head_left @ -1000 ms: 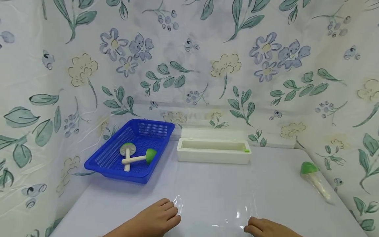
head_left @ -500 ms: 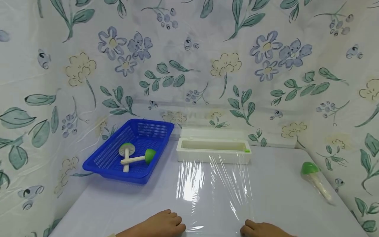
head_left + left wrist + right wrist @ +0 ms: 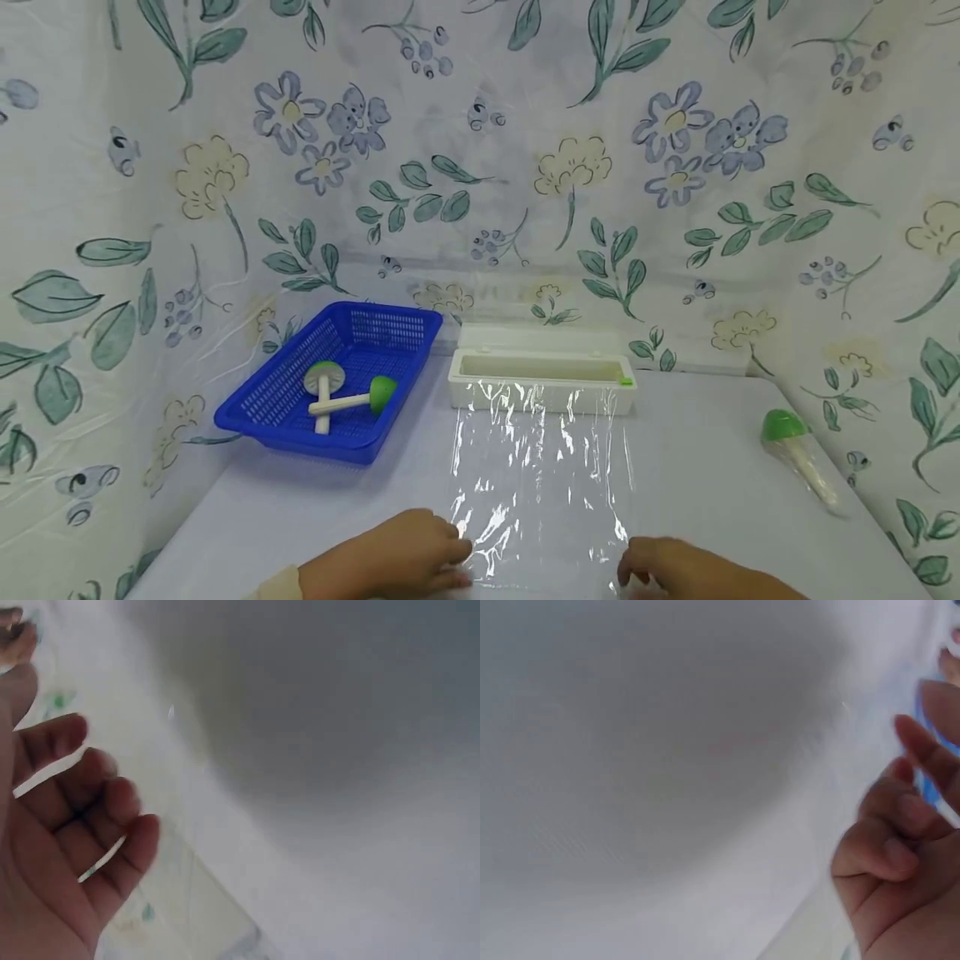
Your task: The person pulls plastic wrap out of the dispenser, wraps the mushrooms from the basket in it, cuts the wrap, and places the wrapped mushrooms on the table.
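Note:
A sheet of clear plastic film (image 3: 540, 483) lies spread over the white table, wrinkled and shiny, running from the long white box (image 3: 540, 398) toward me. At its near left corner is my left hand (image 3: 405, 554), thumb and forefinger apart. My right hand (image 3: 678, 568) is at the near right corner. In the left wrist view the left hand (image 3: 75, 832) has loosely bent fingers and nothing in them. The right wrist view shows the right hand (image 3: 900, 855) with thumb and forefinger parted and the other fingers curled toward the palm, holding nothing.
At the left, a blue basket (image 3: 311, 444) holds two toy mushrooms (image 3: 382, 394) with green caps. Another green-capped mushroom (image 3: 784, 427), its stem wrapped in film, lies near the table's right edge. The box's lid stands raised against the floral cloth (image 3: 570, 167) behind.
The film was held stretched in front of the box; now it lies down on the table. Both hands have let go of its near edge, their fingers loosening.

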### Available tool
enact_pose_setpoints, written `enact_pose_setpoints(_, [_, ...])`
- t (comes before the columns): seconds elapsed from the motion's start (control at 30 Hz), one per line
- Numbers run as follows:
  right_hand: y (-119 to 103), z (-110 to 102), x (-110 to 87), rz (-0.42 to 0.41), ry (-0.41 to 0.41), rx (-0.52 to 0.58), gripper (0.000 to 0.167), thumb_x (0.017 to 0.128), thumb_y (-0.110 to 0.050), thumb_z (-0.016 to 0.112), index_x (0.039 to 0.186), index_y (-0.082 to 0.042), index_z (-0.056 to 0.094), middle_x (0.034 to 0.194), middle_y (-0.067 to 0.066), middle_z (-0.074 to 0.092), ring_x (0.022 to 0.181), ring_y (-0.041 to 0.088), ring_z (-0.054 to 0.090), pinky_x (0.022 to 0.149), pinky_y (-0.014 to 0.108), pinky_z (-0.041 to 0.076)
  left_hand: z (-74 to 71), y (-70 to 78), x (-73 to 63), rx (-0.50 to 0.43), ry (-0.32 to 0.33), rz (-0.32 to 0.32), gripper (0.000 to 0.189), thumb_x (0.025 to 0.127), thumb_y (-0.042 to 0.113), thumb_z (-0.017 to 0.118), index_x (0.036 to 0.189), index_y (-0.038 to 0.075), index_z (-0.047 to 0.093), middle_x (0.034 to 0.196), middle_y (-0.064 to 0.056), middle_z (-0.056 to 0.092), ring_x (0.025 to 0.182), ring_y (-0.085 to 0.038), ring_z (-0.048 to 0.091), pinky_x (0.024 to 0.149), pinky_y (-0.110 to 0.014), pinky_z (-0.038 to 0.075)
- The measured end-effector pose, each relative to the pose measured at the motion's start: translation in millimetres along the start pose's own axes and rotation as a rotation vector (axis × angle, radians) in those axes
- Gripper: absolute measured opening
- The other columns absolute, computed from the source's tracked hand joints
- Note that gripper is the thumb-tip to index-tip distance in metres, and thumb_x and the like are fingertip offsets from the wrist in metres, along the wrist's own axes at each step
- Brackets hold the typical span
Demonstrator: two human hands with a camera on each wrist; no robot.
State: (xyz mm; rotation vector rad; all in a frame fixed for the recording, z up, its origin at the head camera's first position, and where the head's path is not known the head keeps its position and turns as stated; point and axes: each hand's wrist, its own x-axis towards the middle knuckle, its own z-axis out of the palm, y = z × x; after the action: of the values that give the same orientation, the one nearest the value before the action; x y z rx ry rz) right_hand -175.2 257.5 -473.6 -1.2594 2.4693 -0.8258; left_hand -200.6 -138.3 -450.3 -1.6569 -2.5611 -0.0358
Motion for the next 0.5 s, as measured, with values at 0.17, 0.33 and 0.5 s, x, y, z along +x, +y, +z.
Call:
enact_pose_setpoints(0.17, [17, -48, 29.3, 0.195, 0.231, 0.066, 0.012, 0.097, -0.024, 0.061, 0.098, -0.014, 0.066, 0.079, -0.010, 0.057, 0.069, 0.006, 0.051, 0.057, 0.024, 0.046, -16.0, -41.0, 23.0, -0.160, 0.257, -0.374, 0.021, 0.096, 0.033, 0.060, 0.079, 0.023, 0.055, 0.073, 0.016, 0.049, 0.065, -0.001, 0.046, 0.058, -0.023, 0.042])
enact_pose_setpoints(0.33, [48, -74, 61.3, 0.452, 0.468, 0.062, 0.019, 0.098, -0.023, 0.059, 0.105, -0.006, 0.065, 0.088, 0.002, 0.061, 0.078, 0.017, 0.053, 0.062, 0.030, 0.047, -11.5, -79.4, 50.2, -0.366, 0.516, -0.749, 0.009, 0.096, 0.020, 0.061, 0.095, 0.012, 0.059, 0.081, 0.003, 0.055, 0.073, -0.014, 0.052, 0.065, -0.033, 0.045])
enact_pose_setpoints(0.5, [75, -81, 79.1, 0.562, 0.681, 0.039, 0.018, 0.099, -0.016, 0.056, 0.109, -0.002, 0.062, 0.098, 0.008, 0.060, 0.087, 0.023, 0.054, 0.067, 0.034, 0.046, 4.4, -107.4, 69.8, -0.483, 0.648, -1.028, 0.017, 0.099, 0.019, 0.054, 0.107, 0.004, 0.056, 0.092, -0.010, 0.060, 0.083, -0.026, 0.057, 0.072, -0.042, 0.046])
